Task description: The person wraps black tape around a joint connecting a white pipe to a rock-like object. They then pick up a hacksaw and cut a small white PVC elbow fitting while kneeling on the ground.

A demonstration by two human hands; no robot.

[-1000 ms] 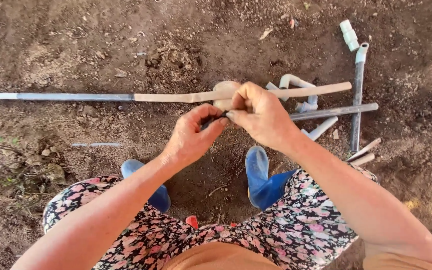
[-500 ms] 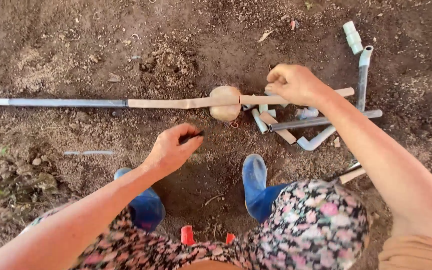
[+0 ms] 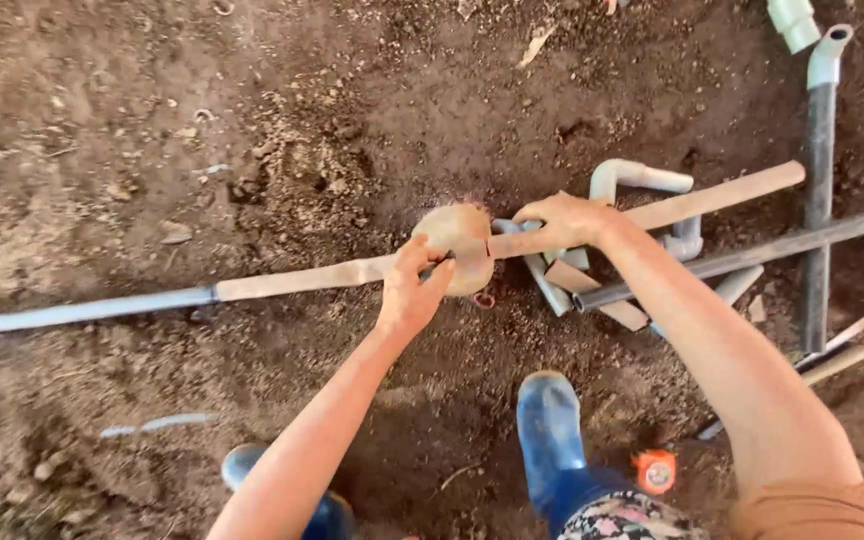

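1. The bare soil ground (image 3: 252,100) is loose, lumpy and uneven; a boot (image 3: 550,425) could slip.
2. The long pipe (image 3: 292,280) runs from 9 o'clock to the round mud-caked joint (image 3: 457,240) at centre; it may roll or pull apart.
3. The right hand (image 3: 562,222) is closed around the pipe stub at 3 o'clock of the joint.
4. The left hand (image 3: 410,290) pinches a thin dark tool against the joint; it could slip.
5. Loose pipe offcuts (image 3: 592,290) lie at 3 o'clock, a tripping risk.

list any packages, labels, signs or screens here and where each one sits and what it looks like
No packages, signs or screens show.
Small orange object: on the soil by the blue boot, squarish, with a pale round patch that may be a label; too small to tell.
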